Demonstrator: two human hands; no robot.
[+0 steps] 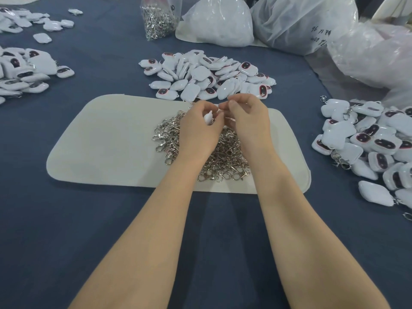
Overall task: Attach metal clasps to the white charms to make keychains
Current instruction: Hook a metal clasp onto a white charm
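On the far left of the blue surface [89, 219] lie two heaps of white charms, one at the back edge [20, 20] and one nearer me [24, 72]. Both hold too many to count, and some charms show a dark oval face ringed in red.

In front of me a cream mat [107, 139] lies flat, its long side running left to right. A loose pile of silver metal clasps [225, 159] sits on it, partly under my wrists.

My left hand [198, 128] hovers over that pile with its grip curled round one white charm [208, 118]. Only a rounded white end shows between my fingers. Its long axis seems to run across toward my other hand, tilting slightly up to the right.

My right hand [247, 121] meets it there, thumb and forefinger pinched on the charm's far end. I cannot tell whether a clasp is between them.

Behind my hands is a third heap of charms [209, 74], lying every way, and behind that one clear bag of clasps [158, 21] stands upright.

To the right are three white plastic sacks [218, 23]. The middle one bears handwriting [321, 33] that begins "96"; the rest I cannot read.

At the far right a fourth heap of charms [367, 141] has silver clasps showing among them.
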